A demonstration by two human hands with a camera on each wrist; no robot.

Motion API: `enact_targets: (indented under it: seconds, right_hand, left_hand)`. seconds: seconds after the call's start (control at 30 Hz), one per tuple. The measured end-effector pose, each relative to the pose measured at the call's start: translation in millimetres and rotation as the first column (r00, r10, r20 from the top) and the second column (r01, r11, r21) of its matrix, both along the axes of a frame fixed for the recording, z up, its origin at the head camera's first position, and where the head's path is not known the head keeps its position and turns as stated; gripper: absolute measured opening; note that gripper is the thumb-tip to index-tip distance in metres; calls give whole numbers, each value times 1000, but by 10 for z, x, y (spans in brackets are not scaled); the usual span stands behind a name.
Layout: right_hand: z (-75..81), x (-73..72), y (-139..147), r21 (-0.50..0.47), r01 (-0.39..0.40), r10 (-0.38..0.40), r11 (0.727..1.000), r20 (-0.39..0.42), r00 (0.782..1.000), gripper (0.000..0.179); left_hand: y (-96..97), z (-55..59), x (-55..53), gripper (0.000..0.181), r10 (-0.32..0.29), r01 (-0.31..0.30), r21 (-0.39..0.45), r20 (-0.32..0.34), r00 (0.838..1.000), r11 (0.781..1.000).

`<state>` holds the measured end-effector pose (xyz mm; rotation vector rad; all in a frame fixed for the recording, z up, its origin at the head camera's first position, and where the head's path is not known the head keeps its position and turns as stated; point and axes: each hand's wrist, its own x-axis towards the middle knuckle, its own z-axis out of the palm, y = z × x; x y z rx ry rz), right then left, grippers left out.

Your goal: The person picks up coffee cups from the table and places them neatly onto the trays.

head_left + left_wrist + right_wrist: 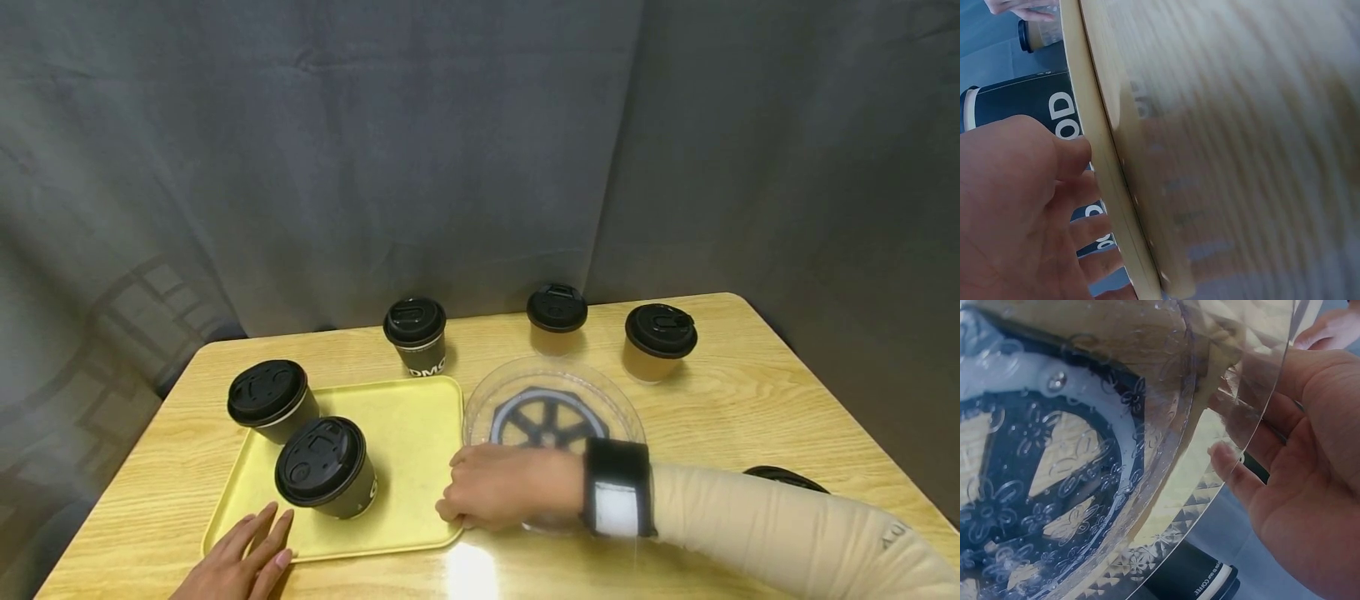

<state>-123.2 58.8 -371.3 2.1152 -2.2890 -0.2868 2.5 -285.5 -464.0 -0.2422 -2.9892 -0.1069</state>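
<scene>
My left hand [236,562] is at the front left of a yellow tray [412,467], fingers spread and fairly straight, fingertips over its rim; the left wrist view shows the thumb at the rim. Inside the tray stands a black paper cup [348,492] with a black lid, near those fingertips. Another lidded black cup [273,404] is at the back left corner. With fingers curled, my right hand [510,483] holds the tray's right edge. A clear round plastic dish [555,375] lies under that wrist, and its patterned rim [1191,519] partly covers the fingers in the right wrist view.
Behind the tray stands a smaller black cup [420,333]. Two brown cups [555,321] [652,367] with black lids are at the back right. A dark spoked piece [551,417] shows through the dish. A black object [783,477] lies partly behind the right sleeve. Grey curtain [420,150] hangs behind.
</scene>
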Motion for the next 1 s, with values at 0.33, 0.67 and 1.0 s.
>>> enact_targets:
  seconds: [0.33, 0.67, 1.0]
  right_hand:
    - [25, -2, -43, 8, -28, 29, 1000, -11, 1000, 34]
    - [24, -2, -25, 30, -27, 27, 999, -4, 1000, 32]
    - [81, -111, -20, -103, -69, 80, 992, 110, 991, 20]
  left_hand:
    - [-17, 27, 4, 42, 16, -16, -6, 60, 998, 1000]
    - [-3, 68, -41, 45, 2, -4, 17, 119, 993, 1000]
    - [11, 79, -47, 44, -5, 1, 31, 122, 992, 1000]
